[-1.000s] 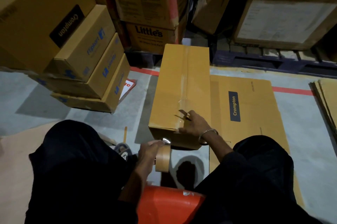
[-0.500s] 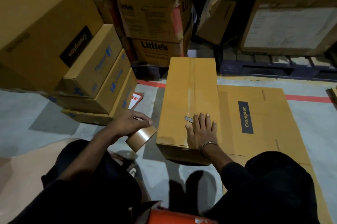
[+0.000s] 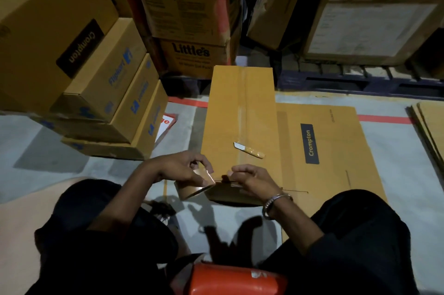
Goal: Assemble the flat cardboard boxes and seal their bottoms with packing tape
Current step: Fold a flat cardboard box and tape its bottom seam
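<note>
Nearest the camera, the person is sitting over an orange seat (image 3: 236,279), dark-clothed knees spreading to either side. Just beyond, both hands are meeting at the near end of the assembled box (image 3: 240,126). The left hand (image 3: 179,168) is curling its fingers round the tape roll (image 3: 194,185), which half a second ago it was holding out to the left of the box; it is now bringing the roll against the near edge. The right hand (image 3: 252,179), which was lying flat on the box top, has lifted off and is now pinching with its fingertips close together, apparently on the free end of the tape, though the strip itself is too thin and dim to make out.

That shift probably means a fresh strip is being started at the near edge, so the sealing is going on rather than finishing.

Further along the top, the small cutter (image 3: 248,150) is lying loose beside the taped centre seam, no hand on it. To the right a flat Crompton carton (image 3: 336,150) is waiting on the floor, with more flat sheets (image 3: 430,131) at the far right. Stacked cartons (image 3: 96,90) are standing at the left and behind.
</note>
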Demonstrator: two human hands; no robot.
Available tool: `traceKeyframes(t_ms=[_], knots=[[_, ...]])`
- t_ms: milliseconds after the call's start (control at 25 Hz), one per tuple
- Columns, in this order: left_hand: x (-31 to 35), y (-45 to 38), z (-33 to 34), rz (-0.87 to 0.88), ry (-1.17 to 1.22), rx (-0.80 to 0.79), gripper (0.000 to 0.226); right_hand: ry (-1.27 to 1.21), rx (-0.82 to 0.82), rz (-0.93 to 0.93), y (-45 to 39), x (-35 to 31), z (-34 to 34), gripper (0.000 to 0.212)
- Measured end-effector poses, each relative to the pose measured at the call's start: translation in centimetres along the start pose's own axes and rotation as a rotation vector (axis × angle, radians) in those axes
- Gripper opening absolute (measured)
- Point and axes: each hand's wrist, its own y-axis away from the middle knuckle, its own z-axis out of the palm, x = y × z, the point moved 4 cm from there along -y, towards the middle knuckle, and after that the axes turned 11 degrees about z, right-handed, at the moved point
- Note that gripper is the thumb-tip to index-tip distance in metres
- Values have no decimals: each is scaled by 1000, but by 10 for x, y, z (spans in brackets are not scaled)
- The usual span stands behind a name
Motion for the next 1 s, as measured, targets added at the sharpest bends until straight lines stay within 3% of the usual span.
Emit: traceKeyframes(t_ms=[120,440,480,600,640,680,800,920,1000], knots=[[6,-11,16,47,-28,-145,31,-108,-11,23,5,22,26,45],[15,-27,22,101,-14,-151,36,-142,139,-74,3,20,15,53],[15,-29,22,104,-11,-142,44,-138,150,-69,4,18,12,52],[17,-31,25,41,-64,-78,96,-227,157,8,-2,17,-2,52],[18,-33,27,25,-85,-58,102,-283,155,52,-3,16,-8,52],[20,-35,29,36,-110,-37,93,-325,153,86,-5,18,-15,52],[23,-43,33,133,-109,-15,34,-402,133,170,-7,22,-33,48],[18,-48,36,145,-103,-1,43,-477,132,226,-10,31,-48,53],[5,-47,31,113,-206,8,49,-472,225,235,-15,38,-67,48]])
